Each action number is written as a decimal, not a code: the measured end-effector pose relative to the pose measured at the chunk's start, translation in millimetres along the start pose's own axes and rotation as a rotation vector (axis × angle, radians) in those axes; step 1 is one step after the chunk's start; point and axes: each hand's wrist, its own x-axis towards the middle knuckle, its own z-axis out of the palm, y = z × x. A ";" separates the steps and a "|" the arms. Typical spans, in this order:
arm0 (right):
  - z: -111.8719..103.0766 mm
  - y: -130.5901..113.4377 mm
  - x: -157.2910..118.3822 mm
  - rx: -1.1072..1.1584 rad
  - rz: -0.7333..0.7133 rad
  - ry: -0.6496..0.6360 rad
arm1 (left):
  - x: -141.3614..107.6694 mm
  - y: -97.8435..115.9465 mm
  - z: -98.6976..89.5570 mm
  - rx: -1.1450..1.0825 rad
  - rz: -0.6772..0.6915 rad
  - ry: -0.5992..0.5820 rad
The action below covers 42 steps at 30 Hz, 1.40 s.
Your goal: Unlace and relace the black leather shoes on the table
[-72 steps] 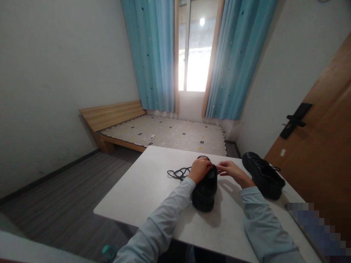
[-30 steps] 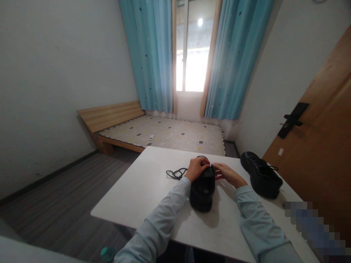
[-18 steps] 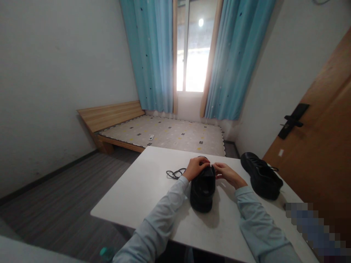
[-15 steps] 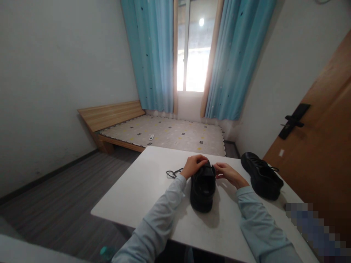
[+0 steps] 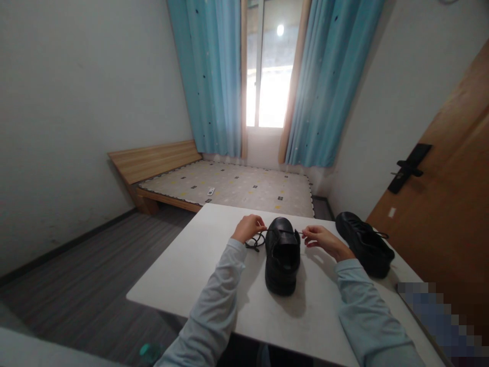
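A black shoe (image 5: 281, 270) stands upright on the white table (image 5: 183, 265), its heel towards me and its toe pointing away. Left of the shoe, my left hand (image 5: 250, 227) pinches a black shoelace (image 5: 256, 242), part of which lies in loops on the tabletop below the fingers. On the other side, my right hand (image 5: 321, 240) is closed on a lace end near the shoe's upper edge. The lace runs across the front of the shoe between both hands.
A second black shoe (image 5: 364, 244), with its lace on, rests at the table's right edge. Beyond the table is a bed (image 5: 237, 186) with a white remote (image 5: 211, 191) on it. A wooden door (image 5: 439, 204) stands to the right.
My left hand has moved left off the top of the shoe, drawing the lace out sideways. My right hand has shifted slightly right, away from the shoe.
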 end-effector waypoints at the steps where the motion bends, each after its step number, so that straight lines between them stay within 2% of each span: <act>1: -1.8 0.7 0.2 0.002 -0.005 0.006 | -0.9 -1.8 -1.6 0.033 -0.022 0.001; 4: -7.5 3.2 1.0 -0.008 -0.023 0.031 | -3.3 -8.7 -6.9 0.178 -0.149 -0.002; 8: -15.5 8.1 2.9 -0.020 -0.044 0.053 | -7.0 -21.0 -13.5 0.307 -0.296 -0.125; 12: -21.0 12.5 5.2 -0.003 -0.052 0.061 | -11.3 -26.4 -18.8 0.317 -0.309 -0.192; 20: -18.8 11.6 7.3 0.029 -0.083 0.104 | -12.9 -24.2 -18.2 0.344 -0.322 -0.203; 26: -16.4 9.1 5.8 0.029 -0.096 0.121 | -12.6 -23.0 -15.2 0.254 -0.326 -0.351; 29: -15.7 8.1 4.9 0.032 -0.100 0.129 | -12.7 -21.7 -15.6 0.231 -0.332 -0.390; 35: -13.2 5.0 4.1 0.044 -0.087 0.143 | -10.4 -19.2 -8.1 0.235 -0.332 -0.333; 42: -11.0 1.1 2.0 0.049 -0.085 0.137 | -8.8 -14.9 3.9 0.307 -0.292 -0.133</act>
